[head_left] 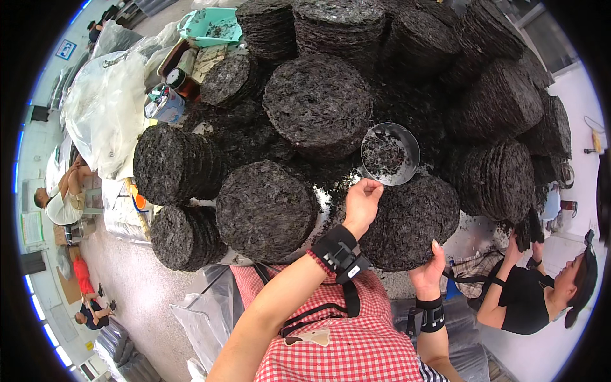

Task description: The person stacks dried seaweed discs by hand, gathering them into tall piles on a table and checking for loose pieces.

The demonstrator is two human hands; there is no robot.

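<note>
A round, dark sheet of dried seaweed [414,223] lies in front of me, tilted toward me. My right hand [428,272] grips its near right edge, thumb on top and the other fingers hidden behind it. At its far left edge, my left hand [363,205] has thumb and fingertips pinched together; whatever they hold is too small to make out. Just beyond those fingertips sits a clear round bowl [412,170] with seaweed scraps [385,156] inside. To the left of my left hand stands a stack of round seaweed sheets [266,210].
Tall seaweed stacks [340,25] crowd the far side and right. A turquoise basket [210,27], a cup of small items [164,104] and a dark jar [182,83] stand far left, near plastic sheeting [105,108]. A co-worker [525,293] handles seaweed at right.
</note>
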